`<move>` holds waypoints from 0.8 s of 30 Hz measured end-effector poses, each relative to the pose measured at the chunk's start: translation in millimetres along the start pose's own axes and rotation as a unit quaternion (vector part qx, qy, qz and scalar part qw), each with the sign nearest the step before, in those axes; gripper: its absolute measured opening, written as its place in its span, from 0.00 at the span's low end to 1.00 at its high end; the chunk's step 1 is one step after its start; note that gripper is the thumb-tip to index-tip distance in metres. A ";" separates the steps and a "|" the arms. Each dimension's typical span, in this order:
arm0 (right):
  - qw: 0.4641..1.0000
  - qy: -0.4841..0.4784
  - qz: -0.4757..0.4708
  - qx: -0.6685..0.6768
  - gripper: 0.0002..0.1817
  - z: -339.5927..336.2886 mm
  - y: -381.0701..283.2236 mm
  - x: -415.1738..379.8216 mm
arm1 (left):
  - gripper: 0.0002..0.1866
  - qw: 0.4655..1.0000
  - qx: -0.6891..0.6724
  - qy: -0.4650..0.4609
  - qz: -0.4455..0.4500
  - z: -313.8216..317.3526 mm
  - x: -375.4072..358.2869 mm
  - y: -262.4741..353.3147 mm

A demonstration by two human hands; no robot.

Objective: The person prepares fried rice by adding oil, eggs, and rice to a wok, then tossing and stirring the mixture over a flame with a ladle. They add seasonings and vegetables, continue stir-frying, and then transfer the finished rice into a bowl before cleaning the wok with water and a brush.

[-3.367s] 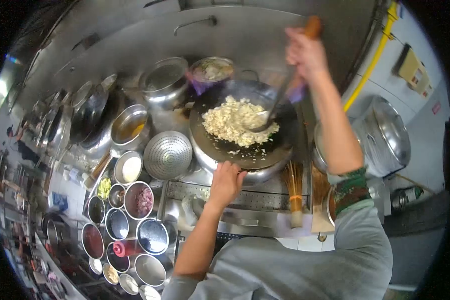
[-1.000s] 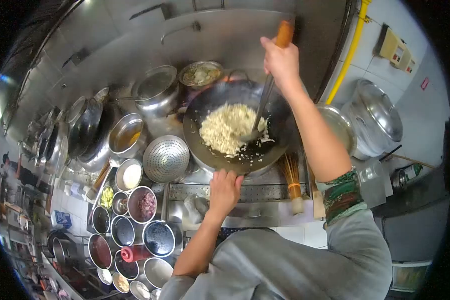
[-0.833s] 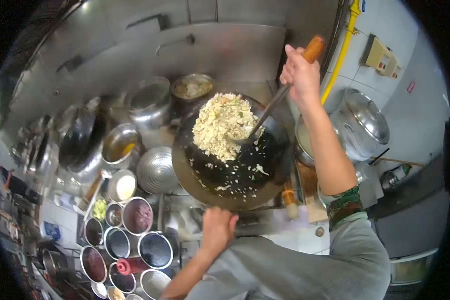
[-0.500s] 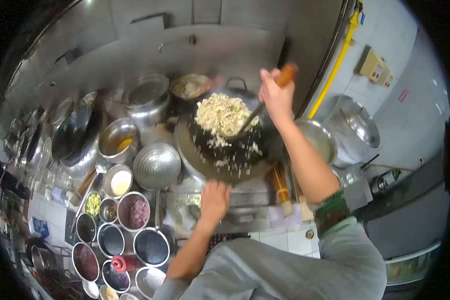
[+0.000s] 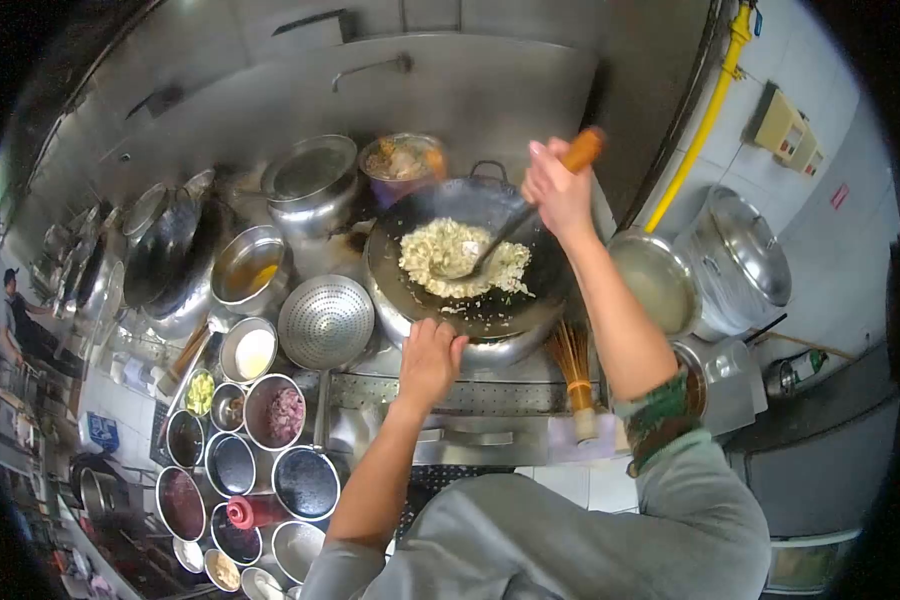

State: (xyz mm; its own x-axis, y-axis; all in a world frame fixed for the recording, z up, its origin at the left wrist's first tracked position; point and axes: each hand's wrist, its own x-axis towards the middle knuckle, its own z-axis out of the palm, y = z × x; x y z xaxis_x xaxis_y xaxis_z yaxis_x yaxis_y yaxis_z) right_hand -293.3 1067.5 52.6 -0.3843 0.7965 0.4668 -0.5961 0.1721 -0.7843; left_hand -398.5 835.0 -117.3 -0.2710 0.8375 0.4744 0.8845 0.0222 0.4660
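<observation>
A dark wok [image 5: 390, 280] sits on the stove in front of me, with pale chopped food [image 5: 440, 252] in its bowl. My left hand [image 5: 432, 362] grips the wok's near rim at the left. Above the right side of the wok, my right hand [image 5: 558, 195] is closed around the ladle's wooden handle [image 5: 583, 149]. The dark shaft of the ladle [image 5: 505, 235] slants down to the left, and its bowl rests in the food. A few bits cling to the wok's near wall.
Left of the wok are a perforated strainer [image 5: 326, 322], a pot with yellow liquid [image 5: 250, 270] and several ingredient containers [image 5: 275, 410]. A bamboo brush [image 5: 574, 375] lies at the right, near a pot of cloudy liquid [image 5: 653, 285]. Another person [image 5: 30, 325] stands far left.
The food that was tossed up and scattered above the wok now lies gathered in its bowl. The ladle head has moved down and left into it. Both hands keep their holds.
</observation>
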 end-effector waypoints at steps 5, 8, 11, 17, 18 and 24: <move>0.999 0.032 -0.025 -0.024 0.19 23.8 -43.9 51.5 | 0.08 1.000 -0.002 0.008 0.024 3.3 5.6 -1.5; 0.999 0.009 -0.010 0.043 0.17 6.1 4.7 58.4 | 0.08 0.999 -0.015 0.007 0.037 7.0 5.8 -3.5; 0.998 -0.006 0.061 0.016 0.17 13.1 11.7 86.9 | 0.08 0.998 -0.001 -0.029 0.048 0.2 5.5 -4.8; 0.988 -0.031 0.148 -0.039 0.13 34.0 -74.8 77.5 | 0.07 0.995 -0.100 -0.003 0.013 -56.8 -8.6 71.2; 0.990 -0.006 0.113 -0.088 0.13 40.9 -71.1 67.7 | 0.07 0.995 -0.102 0.017 0.012 -54.4 2.7 74.8; 0.984 0.052 -0.077 -0.149 0.16 53.6 -41.9 11.2 | 0.08 0.999 -0.013 -0.033 0.015 13.4 -70.8 15.6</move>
State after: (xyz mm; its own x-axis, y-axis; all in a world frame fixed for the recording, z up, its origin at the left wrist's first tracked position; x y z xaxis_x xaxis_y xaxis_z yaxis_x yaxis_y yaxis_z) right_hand -310.5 1038.1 112.6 -0.2230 0.7999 0.5571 -0.4022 0.4451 -0.8001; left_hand -360.5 783.4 -153.6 -0.2176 0.8722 0.4380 0.8811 -0.0174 0.4726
